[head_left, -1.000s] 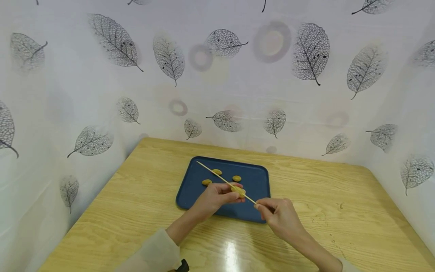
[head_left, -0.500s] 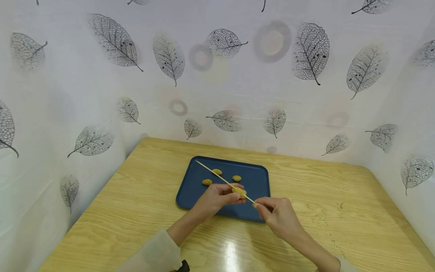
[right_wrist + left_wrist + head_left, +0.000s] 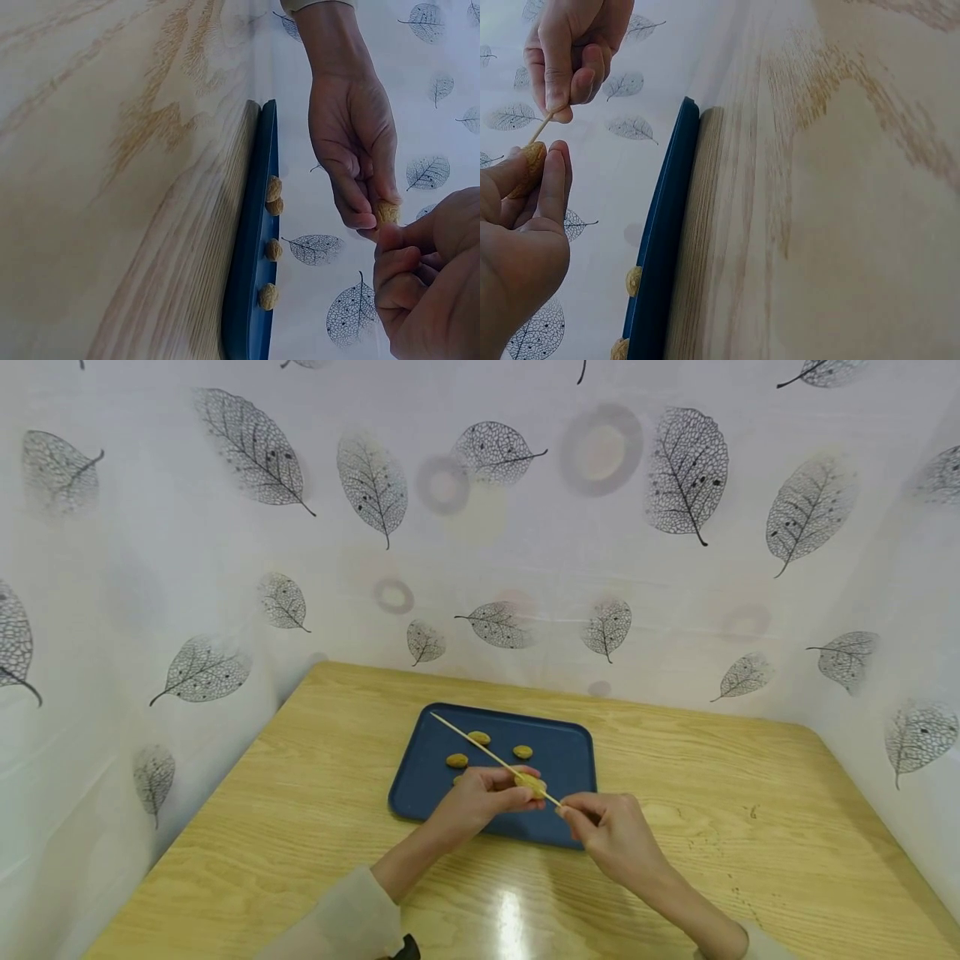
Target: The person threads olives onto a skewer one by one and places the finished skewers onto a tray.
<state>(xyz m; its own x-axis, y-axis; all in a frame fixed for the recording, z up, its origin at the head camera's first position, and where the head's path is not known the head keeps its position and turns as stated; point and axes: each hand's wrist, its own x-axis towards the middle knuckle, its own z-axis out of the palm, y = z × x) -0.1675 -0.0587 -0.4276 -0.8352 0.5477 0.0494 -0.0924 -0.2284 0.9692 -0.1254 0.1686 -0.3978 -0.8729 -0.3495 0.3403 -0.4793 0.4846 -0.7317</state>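
In the head view my left hand (image 3: 483, 802) pinches a wrinkled yellow-brown oval fruit (image 3: 530, 786) between thumb and fingers, held above a dark blue tray. A thin wooden skewer (image 3: 472, 742) shows on both sides of this fruit, its pointed end up and to the left. Whether it runs through the fruit or over it I cannot tell. My right hand (image 3: 618, 835) pinches the skewer's lower end, a short way from the fruit. The left wrist view shows the skewer (image 3: 540, 129) between the right fingertips and the fruit (image 3: 531, 169).
On the blue tray (image 3: 555, 839) lie several similar oval pieces (image 3: 522, 752), one partly hidden behind the left hand. The tray rests on a wooden table (image 3: 300, 793). A leaf-patterned white curtain (image 3: 480, 543) encloses the back and sides.
My right hand has shifted slightly up and left with the skewer, while the left hand and fruit have moved slightly right. The gap between right fingers and fruit is smaller.
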